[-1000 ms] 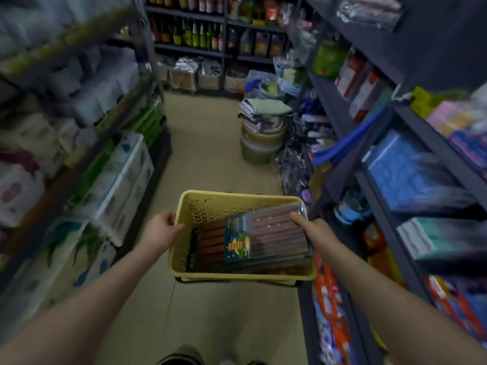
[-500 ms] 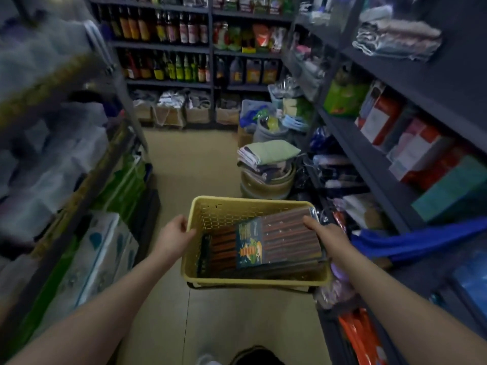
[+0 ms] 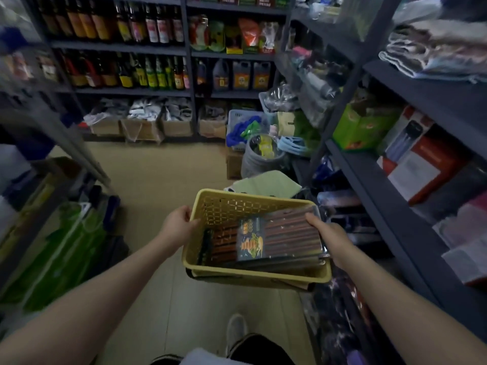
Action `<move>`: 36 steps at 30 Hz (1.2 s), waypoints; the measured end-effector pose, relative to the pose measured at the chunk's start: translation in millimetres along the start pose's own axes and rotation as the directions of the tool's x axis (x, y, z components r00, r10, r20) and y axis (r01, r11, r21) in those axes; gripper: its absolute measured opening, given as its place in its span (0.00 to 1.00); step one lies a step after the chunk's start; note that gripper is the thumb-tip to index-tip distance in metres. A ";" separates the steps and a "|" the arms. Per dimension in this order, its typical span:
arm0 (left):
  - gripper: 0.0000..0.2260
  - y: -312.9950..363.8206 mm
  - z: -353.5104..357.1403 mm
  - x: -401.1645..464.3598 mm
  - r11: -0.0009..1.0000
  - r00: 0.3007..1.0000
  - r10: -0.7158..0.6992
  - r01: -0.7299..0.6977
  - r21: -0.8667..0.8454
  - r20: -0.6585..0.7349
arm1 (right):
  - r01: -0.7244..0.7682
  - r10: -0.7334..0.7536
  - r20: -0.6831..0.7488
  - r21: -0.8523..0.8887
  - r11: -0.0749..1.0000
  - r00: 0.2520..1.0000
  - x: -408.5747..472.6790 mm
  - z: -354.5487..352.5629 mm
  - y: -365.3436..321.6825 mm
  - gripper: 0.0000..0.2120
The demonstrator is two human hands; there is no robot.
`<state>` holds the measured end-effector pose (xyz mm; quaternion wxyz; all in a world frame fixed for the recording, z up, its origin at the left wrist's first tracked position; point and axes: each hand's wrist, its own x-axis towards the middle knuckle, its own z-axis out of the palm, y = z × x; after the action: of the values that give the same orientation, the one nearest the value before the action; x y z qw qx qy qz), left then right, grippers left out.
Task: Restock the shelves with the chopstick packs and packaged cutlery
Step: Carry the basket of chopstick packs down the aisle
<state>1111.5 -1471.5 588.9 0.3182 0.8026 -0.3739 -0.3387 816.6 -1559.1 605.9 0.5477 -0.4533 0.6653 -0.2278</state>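
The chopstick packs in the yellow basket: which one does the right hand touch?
The top pack, with the colourful label card; the right hand holds its right end. The other packs lie beneath, untouched.

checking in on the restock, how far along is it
Done: nothing visibly shelved yet. In hand: the left hand and right hand carry the yellow basket down the aisle, chopstick packs still inside. Left: placing them on the shelves; no packaged cutlery is identifiable.
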 end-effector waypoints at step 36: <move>0.05 146.2 219.2 584.2 0.984 0.948 -0.104 0.053 0.172 0.302 | -0.494 0.502 -0.299 0.109 0.863 0.811 545.3 16.9 -133.0 0.31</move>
<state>1170.7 -2080.2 397.4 0.1759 0.7770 -0.4129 -0.4414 885.4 -2085.3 422.4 0.4798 -0.2134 0.8368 -0.1548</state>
